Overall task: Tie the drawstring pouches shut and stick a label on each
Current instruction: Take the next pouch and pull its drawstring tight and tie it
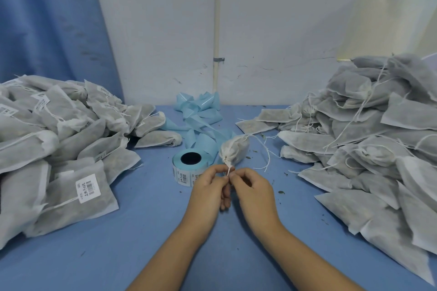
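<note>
Blue table surface (pixel 146 215): left hand (pixel 209 188) and right hand (pixel 254 190) both pinch white drawstring (pixel 229 170) of grey nonwoven pouch (pixel 235 150), cinched, beside blue-cored label roll (pixel 188 165).

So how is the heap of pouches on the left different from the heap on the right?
The left heap has white barcode labels on its pouches; none show on the right heap. The right heap stands taller; the left heap lies lower. Long loose strings trail over the right heap, while those on the left heap look short. Both are grey fabric pouches on the blue table.
</note>
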`<state>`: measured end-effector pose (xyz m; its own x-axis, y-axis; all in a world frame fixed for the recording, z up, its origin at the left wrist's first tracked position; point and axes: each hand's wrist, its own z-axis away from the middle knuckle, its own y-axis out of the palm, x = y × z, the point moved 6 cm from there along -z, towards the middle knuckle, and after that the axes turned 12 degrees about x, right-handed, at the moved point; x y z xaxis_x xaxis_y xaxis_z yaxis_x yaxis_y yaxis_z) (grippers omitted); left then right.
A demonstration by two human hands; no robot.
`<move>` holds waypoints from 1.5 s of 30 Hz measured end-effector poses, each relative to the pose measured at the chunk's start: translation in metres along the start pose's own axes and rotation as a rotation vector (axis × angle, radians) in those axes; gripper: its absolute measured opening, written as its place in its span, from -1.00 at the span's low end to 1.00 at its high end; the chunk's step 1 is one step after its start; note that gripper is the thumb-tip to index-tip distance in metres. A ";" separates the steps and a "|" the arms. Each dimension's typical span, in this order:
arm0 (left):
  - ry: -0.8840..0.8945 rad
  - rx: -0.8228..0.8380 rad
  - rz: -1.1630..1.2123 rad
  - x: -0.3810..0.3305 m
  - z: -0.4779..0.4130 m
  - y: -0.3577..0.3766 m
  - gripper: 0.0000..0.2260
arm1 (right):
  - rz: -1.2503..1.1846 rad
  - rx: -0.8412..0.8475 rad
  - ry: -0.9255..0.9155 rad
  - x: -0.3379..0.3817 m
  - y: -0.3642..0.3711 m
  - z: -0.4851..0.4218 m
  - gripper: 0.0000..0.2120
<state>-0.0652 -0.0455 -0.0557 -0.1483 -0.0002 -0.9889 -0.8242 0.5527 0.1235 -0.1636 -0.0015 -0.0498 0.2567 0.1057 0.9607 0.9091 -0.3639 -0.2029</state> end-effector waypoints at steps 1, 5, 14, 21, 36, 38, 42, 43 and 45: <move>0.002 0.008 -0.015 0.000 0.000 0.000 -0.81 | -0.053 0.017 0.018 -0.001 0.000 0.000 -0.81; 0.003 0.061 -0.075 0.002 0.000 0.003 -0.77 | -0.243 0.043 0.066 -0.003 -0.003 -0.004 -0.85; -0.078 0.132 -0.125 0.003 -0.004 0.012 -0.51 | -0.506 -0.036 0.265 -0.015 -0.011 -0.011 -0.89; -0.099 0.123 -0.064 0.004 -0.006 0.014 -0.53 | -0.612 -0.068 0.281 -0.016 -0.014 -0.011 -0.90; 0.128 -0.188 -1.207 -0.016 0.011 -0.013 -0.80 | -0.009 -0.128 0.074 -0.007 -0.031 -0.013 -0.83; 0.154 -0.190 -1.225 -0.018 0.012 -0.009 -0.79 | 0.194 -0.132 0.023 -0.002 -0.033 -0.011 -0.82; 0.230 -0.170 -1.177 -0.021 0.013 -0.002 -0.78 | 0.616 -0.103 -0.028 0.007 -0.025 -0.008 -0.80; 0.246 -0.168 -1.151 -0.020 0.014 -0.001 -0.79 | 0.714 -0.103 -0.049 0.010 -0.022 -0.007 -0.80; 0.292 -0.148 -1.098 -0.020 0.014 0.000 -0.81 | 0.888 -0.085 -0.096 0.015 -0.017 -0.005 -0.82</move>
<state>-0.0552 -0.0340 -0.0373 0.5856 -0.6262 -0.5148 -0.6412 0.0309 -0.7668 -0.1766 0.0018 -0.0306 0.8835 -0.1714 0.4360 0.3364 -0.4154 -0.8451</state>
